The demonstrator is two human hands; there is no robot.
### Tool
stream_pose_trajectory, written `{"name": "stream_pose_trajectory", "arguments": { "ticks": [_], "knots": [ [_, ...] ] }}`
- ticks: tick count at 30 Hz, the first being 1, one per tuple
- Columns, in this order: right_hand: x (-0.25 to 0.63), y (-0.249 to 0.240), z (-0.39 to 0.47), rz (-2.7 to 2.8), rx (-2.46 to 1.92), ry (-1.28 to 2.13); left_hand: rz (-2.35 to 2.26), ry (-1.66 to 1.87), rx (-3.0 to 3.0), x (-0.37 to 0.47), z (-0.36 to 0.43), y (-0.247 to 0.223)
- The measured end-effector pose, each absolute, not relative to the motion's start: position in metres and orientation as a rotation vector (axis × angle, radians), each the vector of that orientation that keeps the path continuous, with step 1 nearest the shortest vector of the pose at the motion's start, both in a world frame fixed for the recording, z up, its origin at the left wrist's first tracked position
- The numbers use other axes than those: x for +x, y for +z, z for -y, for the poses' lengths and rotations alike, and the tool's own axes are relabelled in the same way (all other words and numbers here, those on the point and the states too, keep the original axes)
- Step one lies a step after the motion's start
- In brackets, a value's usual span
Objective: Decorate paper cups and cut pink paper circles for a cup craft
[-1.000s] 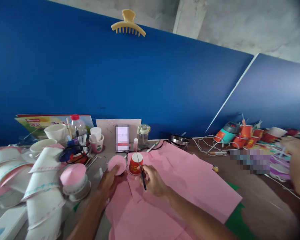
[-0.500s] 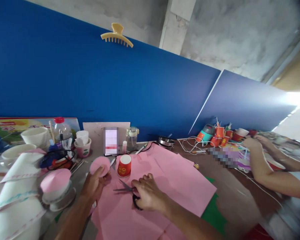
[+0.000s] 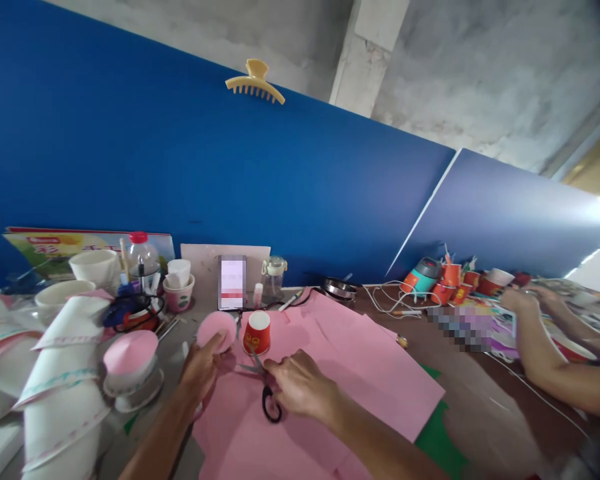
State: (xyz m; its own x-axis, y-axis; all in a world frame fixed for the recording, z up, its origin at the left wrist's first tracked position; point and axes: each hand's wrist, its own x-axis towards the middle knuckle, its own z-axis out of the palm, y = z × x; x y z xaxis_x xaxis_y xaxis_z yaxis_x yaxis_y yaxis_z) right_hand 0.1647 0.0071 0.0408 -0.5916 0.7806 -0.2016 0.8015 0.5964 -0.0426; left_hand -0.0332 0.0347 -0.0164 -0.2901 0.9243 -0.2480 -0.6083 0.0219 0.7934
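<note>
bright glare from the far right pales the right-hand blue panel (image 3: pixel 500 217).

My only view: head-worn camera, facing forward, down over table (image 3: pixel 485 413); left hand (image 3: pixel 203 365), right hand (image 3: pixel 301 385) near, blue panel (image 3: pixel 230 173) beyond.

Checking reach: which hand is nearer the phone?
Left. Left hand, with the pink disc, sits in front of the phone, slightly left; right hand, with scissors, is farther, front-right.

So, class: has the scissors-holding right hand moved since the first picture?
Yes: judged against the red cup, which keeps its place relative to the phone, the right hand is now lower in the view.
</note>
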Motion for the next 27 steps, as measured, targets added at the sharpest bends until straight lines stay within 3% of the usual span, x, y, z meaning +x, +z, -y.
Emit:
{"name": "stream_pose_trajectory", "arguments": {
  "ticks": [7,9,17,20,27],
  "knots": [
    [0.155,0.035,-0.012,-2.803,1.49,-0.226,-0.974,1.507,0.548,-0.032,-0.028,-0.015],
    [0.154,0.034,-0.014,-2.887,1.644,-0.442,-0.944,1.48,0.611,-0.03,-0.026,-0.013],
    [0.142,0.025,-0.025,-2.977,1.844,-1.86,-0.923,1.291,0.862,-0.027,-0.021,-0.023],
    [0.138,0.021,-0.031,-2.869,1.903,-2.052,-0.932,1.243,0.913,-0.029,-0.022,-0.03],
    [0.151,0.014,-0.045,-2.829,2.007,-2.135,-0.905,1.228,0.909,-0.033,-0.025,-0.025]
  ]
}}
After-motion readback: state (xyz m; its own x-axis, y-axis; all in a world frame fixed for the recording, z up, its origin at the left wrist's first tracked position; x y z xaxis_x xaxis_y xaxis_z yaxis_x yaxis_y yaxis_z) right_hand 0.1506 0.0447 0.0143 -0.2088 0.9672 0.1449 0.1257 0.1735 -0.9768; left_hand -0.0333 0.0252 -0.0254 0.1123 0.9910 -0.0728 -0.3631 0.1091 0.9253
